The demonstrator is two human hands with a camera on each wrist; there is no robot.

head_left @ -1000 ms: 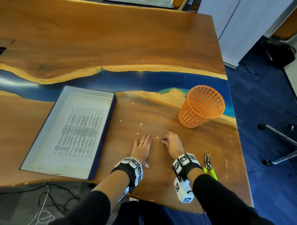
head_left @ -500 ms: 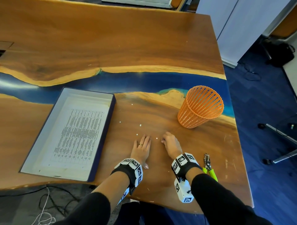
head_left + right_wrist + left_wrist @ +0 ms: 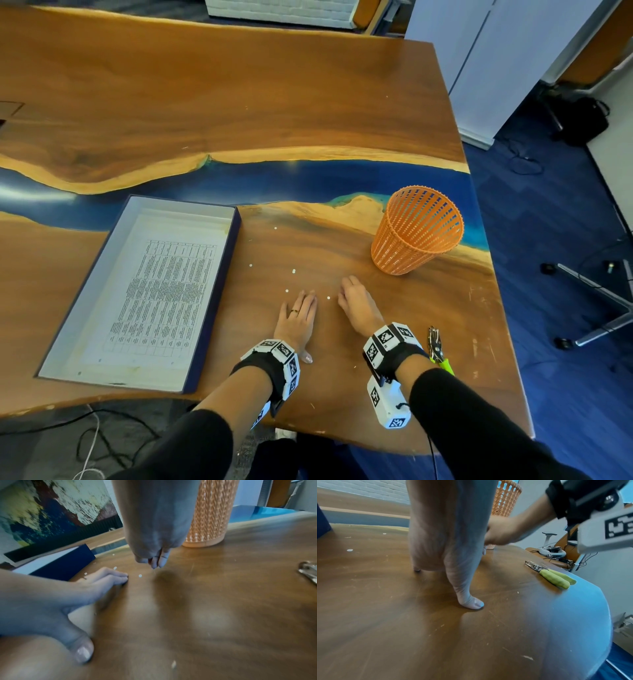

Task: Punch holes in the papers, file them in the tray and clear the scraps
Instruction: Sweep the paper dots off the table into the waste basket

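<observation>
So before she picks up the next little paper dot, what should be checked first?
1. Papers filed in the tray: ok.
2. Hole punch set aside, clear of both hands: ok.
3. Orange basket upright, near the right hand: ok.
4. Scraps cleared: not ok; one dot lies between the hands, others farther out.
5. Right hand's fingertips already hold a scrap: cannot tell.
6. Left hand flat on the table, free to sweep: ok.

path: bare table point(image 3: 308, 387) between hands | blocks: basket point(image 3: 416, 231) right, tray point(image 3: 219, 294) left
</observation>
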